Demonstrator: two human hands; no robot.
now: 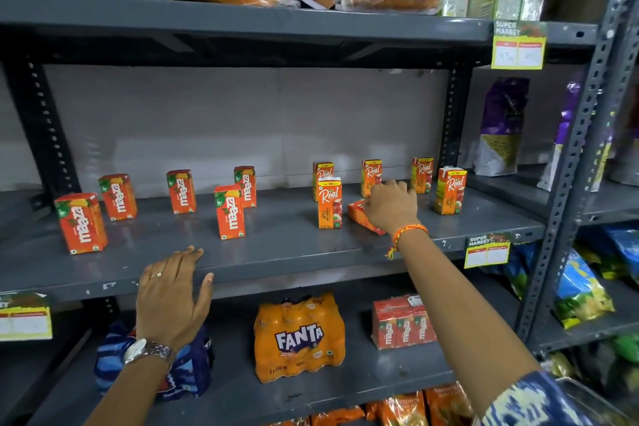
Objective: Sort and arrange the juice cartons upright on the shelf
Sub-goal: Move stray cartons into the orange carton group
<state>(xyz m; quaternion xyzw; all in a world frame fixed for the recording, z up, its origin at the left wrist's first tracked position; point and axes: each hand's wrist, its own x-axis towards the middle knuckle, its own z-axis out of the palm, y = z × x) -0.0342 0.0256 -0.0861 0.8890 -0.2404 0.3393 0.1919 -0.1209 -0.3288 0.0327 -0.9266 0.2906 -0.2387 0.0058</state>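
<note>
Two bare hands work the grey metal shelf: the left hand rests flat, fingers spread, on its front lip at seven o'clock, while the right hand closes over a toppled orange juice carton lying at three o'clock among upright cartons.

Grey shelf is being covered in red-orange Maaza cartons and orange-and-green Real cartons. An orange-yellow thread band is being worn on the right wrist, a silver watch on the left. A blue-and-white patterned sleeve is being shown bottom right. An orange Fanta pack with white lettering is being kept below.
</note>
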